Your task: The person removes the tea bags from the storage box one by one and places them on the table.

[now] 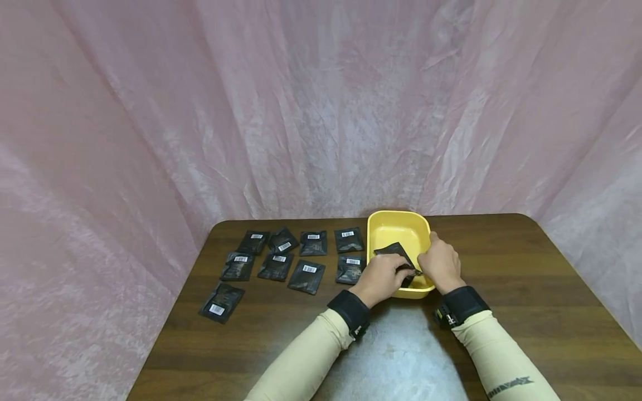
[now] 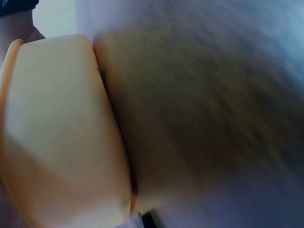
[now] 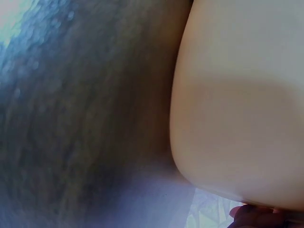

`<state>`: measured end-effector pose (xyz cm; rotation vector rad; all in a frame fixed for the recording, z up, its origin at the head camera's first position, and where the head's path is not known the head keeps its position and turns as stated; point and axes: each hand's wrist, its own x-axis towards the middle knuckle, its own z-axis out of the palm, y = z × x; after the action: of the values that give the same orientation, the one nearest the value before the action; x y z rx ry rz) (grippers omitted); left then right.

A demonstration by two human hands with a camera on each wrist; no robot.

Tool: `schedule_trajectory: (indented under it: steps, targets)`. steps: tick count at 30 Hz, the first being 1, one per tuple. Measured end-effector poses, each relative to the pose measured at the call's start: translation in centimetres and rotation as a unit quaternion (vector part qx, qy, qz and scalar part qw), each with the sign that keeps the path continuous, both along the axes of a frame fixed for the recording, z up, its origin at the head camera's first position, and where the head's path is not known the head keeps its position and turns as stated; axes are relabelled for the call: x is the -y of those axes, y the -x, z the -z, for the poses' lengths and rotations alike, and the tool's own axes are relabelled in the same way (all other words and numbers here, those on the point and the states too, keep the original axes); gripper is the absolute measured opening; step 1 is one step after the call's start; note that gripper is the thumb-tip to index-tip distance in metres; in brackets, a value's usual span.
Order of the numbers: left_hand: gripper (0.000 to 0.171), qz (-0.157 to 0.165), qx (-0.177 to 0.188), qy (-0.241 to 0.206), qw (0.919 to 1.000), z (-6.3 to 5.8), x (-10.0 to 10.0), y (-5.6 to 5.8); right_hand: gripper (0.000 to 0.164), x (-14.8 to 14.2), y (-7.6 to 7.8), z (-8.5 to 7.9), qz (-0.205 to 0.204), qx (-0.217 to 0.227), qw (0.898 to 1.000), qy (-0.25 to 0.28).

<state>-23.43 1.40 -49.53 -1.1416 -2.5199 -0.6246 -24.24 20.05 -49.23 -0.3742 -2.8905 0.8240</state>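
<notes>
A yellow plastic tub (image 1: 398,221) stands at the back of the table, with a dark packet (image 1: 392,248) inside it. Over its front part, my left hand (image 1: 383,275) pinches a dark packet edge, its thumb and fingers close together. My right hand (image 1: 441,262) is at the tub's right rim with bent fingers, close to the left fingertips; what it grips is hidden. The tub's outer wall (image 2: 57,118) fills much of the left wrist view. In the right wrist view the tub wall (image 3: 237,118) hides most of the hand work.
Several flat black packets with white barcode labels, such as one packet (image 1: 307,277) and another packet (image 1: 222,302), lie in loose rows left of the tub. The brown wooden table (image 1: 511,262) extends right. A pink curtain (image 1: 321,111) hangs behind.
</notes>
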Motion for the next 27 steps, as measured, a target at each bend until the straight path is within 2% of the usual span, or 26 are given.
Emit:
schedule_trajectory:
  steps: [7, 13, 16, 19, 22, 25, 27]
  targets:
    - [0.016, 0.004, 0.035, -0.041, 0.9985, 0.1, 1.4, -0.5, 0.065, 0.0, 0.0, 0.0, -0.007, 0.001, 1.0, -0.006]
    - [0.016, 0.004, 0.006, -0.041, 0.9991, -0.6, 2.1, -1.7, 0.066, -0.2, 0.3, 0.3, -0.014, 0.002, 1.0, -0.008]
    - [0.019, -0.002, 0.018, -0.048, 0.9987, -1.4, 2.7, -2.3, 0.066, -0.2, 0.4, 0.2, -0.01, 0.002, 1.0, -0.006]
    - [0.023, -0.02, 0.051, -0.065, 0.9964, -2.2, 3.8, -2.8, 0.065, -0.1, 0.4, 0.1, -0.005, 0.003, 1.0, -0.005]
    - [0.025, -0.05, 0.084, -0.089, 0.9912, -2.7, 5.5, -3.2, 0.063, 0.0, 0.4, 0.0, -0.003, -0.001, 1.0, -0.006]
    - [0.027, -0.083, 0.112, -0.13, 0.9817, -3.6, 7.6, -3.6, 0.064, 0.0, 0.4, 0.0, -0.003, -0.005, 1.0, -0.009]
    - [0.025, -0.104, 0.118, -0.165, 0.9737, -4.2, 9.2, -4.0, 0.064, 0.0, 0.5, -0.1, -0.004, -0.008, 1.0, -0.013]
